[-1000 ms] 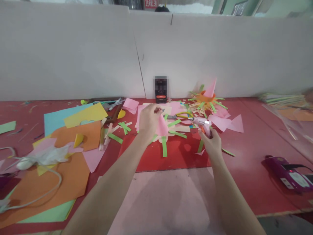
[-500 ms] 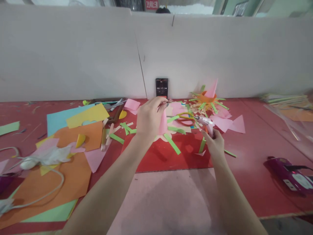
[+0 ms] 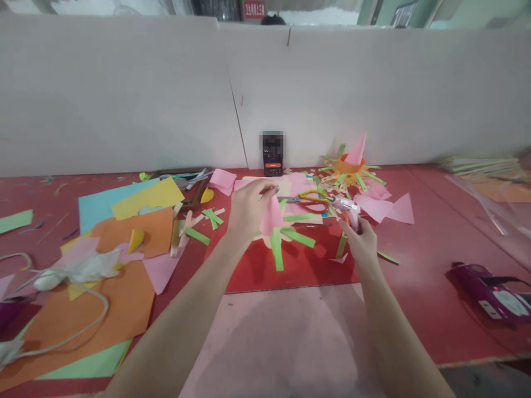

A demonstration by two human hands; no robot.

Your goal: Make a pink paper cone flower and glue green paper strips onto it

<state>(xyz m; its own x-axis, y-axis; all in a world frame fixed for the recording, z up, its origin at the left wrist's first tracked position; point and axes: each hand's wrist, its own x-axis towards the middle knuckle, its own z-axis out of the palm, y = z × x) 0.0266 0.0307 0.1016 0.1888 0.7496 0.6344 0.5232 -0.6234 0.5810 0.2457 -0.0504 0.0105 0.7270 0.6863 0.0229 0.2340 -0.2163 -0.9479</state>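
My left hand [image 3: 248,211] pinches the upper part of a pink paper cone [image 3: 271,220], which stands over the red board. Green paper strips [image 3: 277,251] fan out from the cone's base, over a pale scalloped piece mostly hidden below it. In my right hand [image 3: 362,239] is a small hot glue gun [image 3: 347,207], its nozzle pointing left, apart from the cone. Yellow-handled scissors [image 3: 313,201] lie behind, between the two hands. The red board [image 3: 249,272] is under the cone piece.
A similar orange piece with a pink cone [image 3: 357,152] stands at the back right. A phone [image 3: 272,157] leans against the white partition [image 3: 157,94]. Coloured paper sheets [image 3: 120,298] and a white cable [image 3: 105,309] cover the left side. A purple device [image 3: 492,293] lies at right.
My left hand has come slightly lower and turned the cone, so its green strips now point more towards me. The glue gun stays in my right hand, nearly in place.
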